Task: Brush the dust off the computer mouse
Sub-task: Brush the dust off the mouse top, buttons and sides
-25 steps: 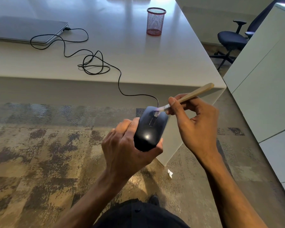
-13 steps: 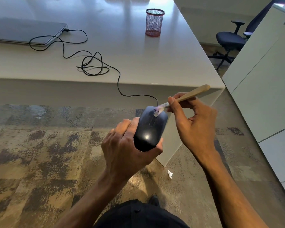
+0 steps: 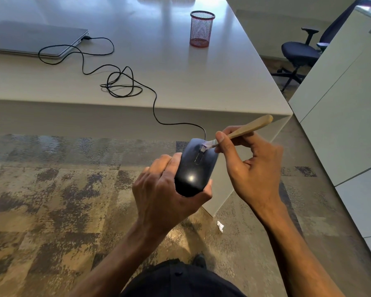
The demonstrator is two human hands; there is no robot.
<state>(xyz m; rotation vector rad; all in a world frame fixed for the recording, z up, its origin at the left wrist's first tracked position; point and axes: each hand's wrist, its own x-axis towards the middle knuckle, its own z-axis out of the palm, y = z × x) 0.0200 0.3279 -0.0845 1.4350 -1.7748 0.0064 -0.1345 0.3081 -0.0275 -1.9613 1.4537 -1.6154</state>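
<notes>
Barely shifted, brush (image 3: 240,130) bristles meet the mouse (image 3: 194,170) wheel — right hand (image 3: 253,168) pinching, left hand (image 3: 165,194) gripping.

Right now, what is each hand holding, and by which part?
The left hand grips the mouse round its rear end and sides. The right hand pinches the brush low on its wooden handle, near the bristles.

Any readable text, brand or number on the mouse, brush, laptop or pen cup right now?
None can be read.
Mouse: plain black top, no visible marking.
Brush: bare wooden handle.
Laptop: lid closed, any logo too faint to tell.
Mesh pen cup: no label.
</notes>
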